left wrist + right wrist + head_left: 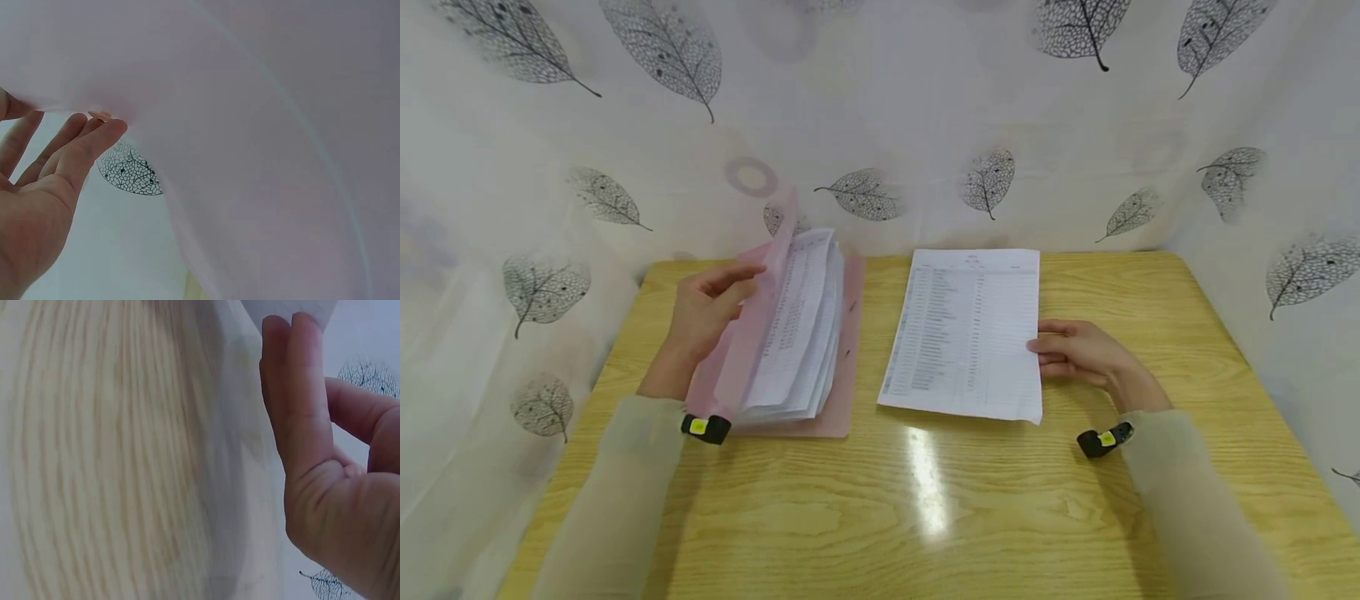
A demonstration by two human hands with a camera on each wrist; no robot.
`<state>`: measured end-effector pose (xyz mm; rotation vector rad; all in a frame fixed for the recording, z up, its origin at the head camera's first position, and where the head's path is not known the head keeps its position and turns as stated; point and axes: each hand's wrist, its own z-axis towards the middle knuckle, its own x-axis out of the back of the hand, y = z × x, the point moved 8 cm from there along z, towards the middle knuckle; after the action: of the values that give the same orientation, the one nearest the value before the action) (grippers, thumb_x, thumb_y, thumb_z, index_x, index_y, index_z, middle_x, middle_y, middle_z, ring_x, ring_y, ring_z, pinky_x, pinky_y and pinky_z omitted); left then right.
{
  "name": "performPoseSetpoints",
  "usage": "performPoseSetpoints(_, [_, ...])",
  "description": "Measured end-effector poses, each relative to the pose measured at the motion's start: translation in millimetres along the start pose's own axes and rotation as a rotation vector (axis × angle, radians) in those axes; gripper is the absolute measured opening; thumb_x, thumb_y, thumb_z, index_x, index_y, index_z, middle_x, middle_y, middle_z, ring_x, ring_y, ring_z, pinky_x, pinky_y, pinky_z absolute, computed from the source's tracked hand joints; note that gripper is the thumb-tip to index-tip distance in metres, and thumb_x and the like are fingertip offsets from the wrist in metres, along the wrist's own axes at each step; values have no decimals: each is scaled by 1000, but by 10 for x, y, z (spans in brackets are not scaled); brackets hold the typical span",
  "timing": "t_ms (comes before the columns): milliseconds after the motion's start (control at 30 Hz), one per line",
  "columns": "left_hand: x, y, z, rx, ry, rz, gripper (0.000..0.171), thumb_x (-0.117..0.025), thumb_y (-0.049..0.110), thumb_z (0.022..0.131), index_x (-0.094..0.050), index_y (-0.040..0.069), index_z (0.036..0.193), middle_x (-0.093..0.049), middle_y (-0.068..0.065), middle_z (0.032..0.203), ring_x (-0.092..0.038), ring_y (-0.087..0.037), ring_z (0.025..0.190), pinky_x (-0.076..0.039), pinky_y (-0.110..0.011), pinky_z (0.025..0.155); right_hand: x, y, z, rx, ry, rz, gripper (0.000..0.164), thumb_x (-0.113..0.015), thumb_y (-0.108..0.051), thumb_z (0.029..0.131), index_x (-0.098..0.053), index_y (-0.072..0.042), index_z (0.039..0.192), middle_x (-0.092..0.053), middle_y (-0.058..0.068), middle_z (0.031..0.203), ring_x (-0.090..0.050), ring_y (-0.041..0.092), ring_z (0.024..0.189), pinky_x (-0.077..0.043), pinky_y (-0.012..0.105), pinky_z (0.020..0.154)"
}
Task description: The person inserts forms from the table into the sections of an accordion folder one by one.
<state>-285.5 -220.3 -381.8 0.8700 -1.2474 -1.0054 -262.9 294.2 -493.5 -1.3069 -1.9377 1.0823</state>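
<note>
On the left of the table in the head view lies a pink folder (842, 400) with a stack of printed sheets (786, 350) in it. Its front cover (752, 333) stands raised and tilted. My left hand (711, 304) pinches that cover by its edge; the left wrist view shows the fingers (81, 150) at the pink cover (250, 156), which fills most of that view. To the right of the folder, a single printed sheet of paper (966, 333) is held at its right edge by my right hand (1078, 354). Only a corner of that sheet (281, 306) appears in the right wrist view.
The wooden table (820, 517) has a bright reflection in front of the sheet. Behind it and along both sides hangs a pale curtain (910, 100) with dark leaf prints. Each wrist wears a black band with a small yellow-marked device.
</note>
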Motion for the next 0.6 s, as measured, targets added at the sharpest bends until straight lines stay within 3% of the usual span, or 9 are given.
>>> performPoseSetpoints(600, [14,12,-23,15,12,-29,32,-65,25,104,-75,10,130,-70,21,119,-62,-8,101,-56,-17,77,-300,-115,62,32,19,-26,70,-63,-13,105,-28,11,160,-75,-9,103,-75,9,93,-63,27,84])
